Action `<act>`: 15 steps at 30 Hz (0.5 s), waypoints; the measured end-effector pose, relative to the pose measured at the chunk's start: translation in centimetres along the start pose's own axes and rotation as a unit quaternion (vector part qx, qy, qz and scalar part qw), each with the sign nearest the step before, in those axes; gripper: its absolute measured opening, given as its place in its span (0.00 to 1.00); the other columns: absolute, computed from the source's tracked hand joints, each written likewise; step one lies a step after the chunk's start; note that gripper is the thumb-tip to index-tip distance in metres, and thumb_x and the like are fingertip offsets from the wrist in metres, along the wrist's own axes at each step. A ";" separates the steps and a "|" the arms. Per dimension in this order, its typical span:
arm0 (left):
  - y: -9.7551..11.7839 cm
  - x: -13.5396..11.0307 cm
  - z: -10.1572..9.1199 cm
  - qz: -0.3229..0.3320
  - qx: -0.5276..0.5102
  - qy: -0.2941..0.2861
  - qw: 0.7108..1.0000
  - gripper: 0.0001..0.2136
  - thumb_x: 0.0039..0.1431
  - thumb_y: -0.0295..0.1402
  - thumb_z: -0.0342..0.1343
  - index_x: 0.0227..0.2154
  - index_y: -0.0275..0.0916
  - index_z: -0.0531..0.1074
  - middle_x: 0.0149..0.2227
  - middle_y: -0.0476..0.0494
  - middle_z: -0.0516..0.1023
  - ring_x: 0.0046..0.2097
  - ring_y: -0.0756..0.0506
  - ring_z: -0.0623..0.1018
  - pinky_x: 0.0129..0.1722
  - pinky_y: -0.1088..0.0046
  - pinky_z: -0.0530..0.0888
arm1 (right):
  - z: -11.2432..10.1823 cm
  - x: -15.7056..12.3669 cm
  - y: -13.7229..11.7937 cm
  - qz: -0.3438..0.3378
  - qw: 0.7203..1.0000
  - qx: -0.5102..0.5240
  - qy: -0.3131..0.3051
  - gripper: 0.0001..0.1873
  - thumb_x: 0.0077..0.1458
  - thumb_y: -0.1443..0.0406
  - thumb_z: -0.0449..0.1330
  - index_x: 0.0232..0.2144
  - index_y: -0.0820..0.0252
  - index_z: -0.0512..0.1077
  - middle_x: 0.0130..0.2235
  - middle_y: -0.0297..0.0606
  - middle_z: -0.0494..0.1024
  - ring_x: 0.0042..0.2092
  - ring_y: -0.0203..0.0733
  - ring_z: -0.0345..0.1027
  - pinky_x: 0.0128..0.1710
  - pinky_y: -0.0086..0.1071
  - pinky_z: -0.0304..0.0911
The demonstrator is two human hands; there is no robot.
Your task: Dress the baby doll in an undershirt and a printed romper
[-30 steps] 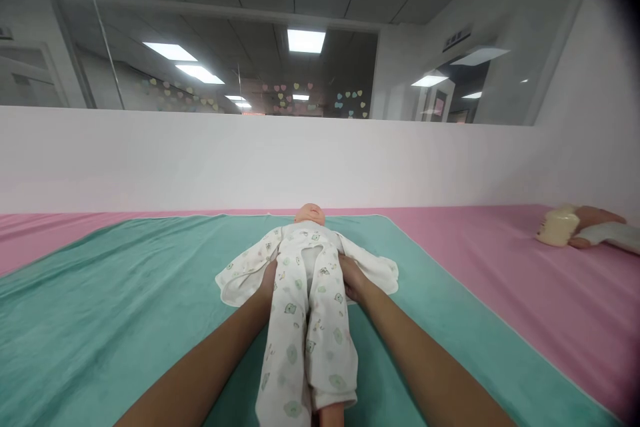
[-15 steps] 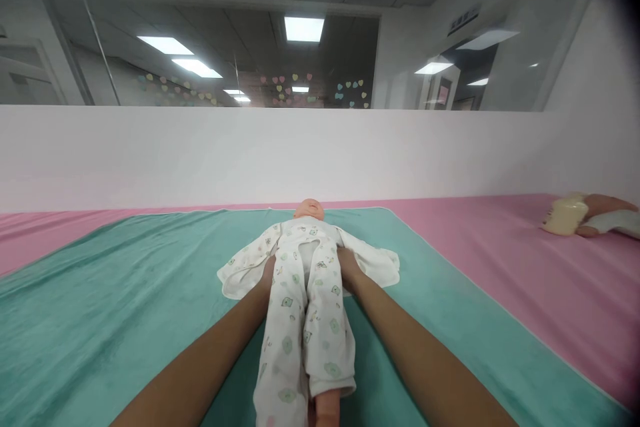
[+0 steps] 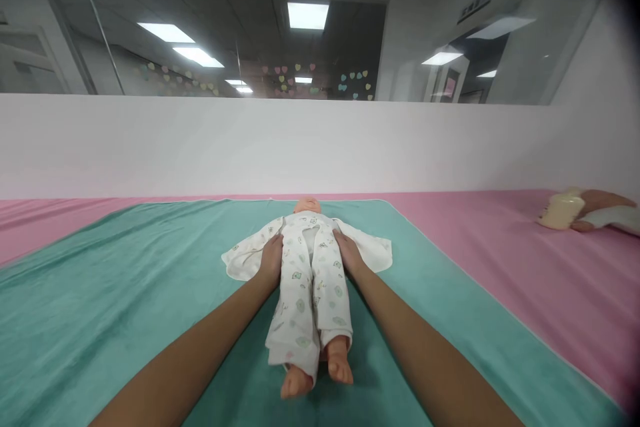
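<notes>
A baby doll (image 3: 307, 204) lies on its back, head away from me and bare feet (image 3: 340, 364) toward me. It wears white patterned trousers (image 3: 300, 294), with a white patch showing through a gap between the legs near the top. Around its upper body is a white top (image 3: 250, 254) with sleeves spread out to both sides. My left hand (image 3: 273, 257) is closed on the trousers' left side near the waist, thumb side up. Opposite it, my right hand (image 3: 349, 252) grips the trousers' right side. The fingertips of both hands are partly hidden by the cloth.
Under the doll is a green sheet (image 3: 150, 307), laid over a pink cover (image 3: 500, 247). At the far right, a cream bottle (image 3: 561, 209) lies beside a partly visible skin-coloured and white object (image 3: 610, 210). A white wall (image 3: 200, 147) with windows above stands behind.
The doll's legs have come down onto the sheet, and both feet now show. My hands have come out from beside and partly under the hips, showing more on top.
</notes>
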State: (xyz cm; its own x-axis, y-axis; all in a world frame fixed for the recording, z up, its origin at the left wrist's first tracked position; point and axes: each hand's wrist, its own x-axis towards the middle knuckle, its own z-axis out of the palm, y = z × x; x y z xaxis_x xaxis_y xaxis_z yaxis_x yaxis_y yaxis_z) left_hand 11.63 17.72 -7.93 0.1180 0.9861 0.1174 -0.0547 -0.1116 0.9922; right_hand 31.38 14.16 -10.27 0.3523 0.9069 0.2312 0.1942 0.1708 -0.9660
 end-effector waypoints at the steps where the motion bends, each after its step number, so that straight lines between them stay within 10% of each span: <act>1: 0.2 0.0 -0.2 0.031 0.032 0.016 0.999 0.11 0.52 0.37 0.51 0.35 0.36 0.71 0.38 0.42 0.76 0.42 0.42 0.72 0.44 0.65 0.67 | -0.1 -0.1 -0.3 -0.018 0.999 -0.016 0.022 0.23 0.50 0.49 0.52 0.37 0.59 0.72 0.41 0.41 0.74 0.47 0.48 0.63 0.50 0.39 0.55; 7: 2.1 4.2 -0.5 0.202 0.265 -0.012 0.943 0.13 0.56 0.36 0.46 0.39 0.37 0.71 0.46 0.40 0.72 0.50 0.41 0.68 0.52 0.65 0.61 | 0.3 2.0 -2.2 -0.125 0.986 -0.088 0.063 0.19 0.54 0.54 0.48 0.40 0.58 0.69 0.45 0.40 0.72 0.47 0.43 0.62 0.50 0.35 0.54; 15: 4.4 8.8 -2.6 0.107 0.257 -0.266 0.923 0.11 0.47 0.42 0.55 0.25 0.40 0.72 0.46 0.44 0.74 0.43 0.41 0.72 0.40 0.71 0.67 | 0.7 8.4 -3.8 -0.109 0.958 -0.190 -0.187 0.14 0.44 0.54 0.59 0.27 0.59 0.71 0.30 0.33 0.73 0.31 0.37 0.63 0.33 0.30 0.56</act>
State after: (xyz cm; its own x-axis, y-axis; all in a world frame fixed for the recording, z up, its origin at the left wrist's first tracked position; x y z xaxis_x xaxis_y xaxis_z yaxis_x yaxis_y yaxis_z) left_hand 9.81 26.22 -2.68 0.6365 0.7498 0.1806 0.3290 -0.4758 0.8157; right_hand 33.00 21.39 -4.72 -0.0737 0.9524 0.2959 0.5693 0.2838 -0.7716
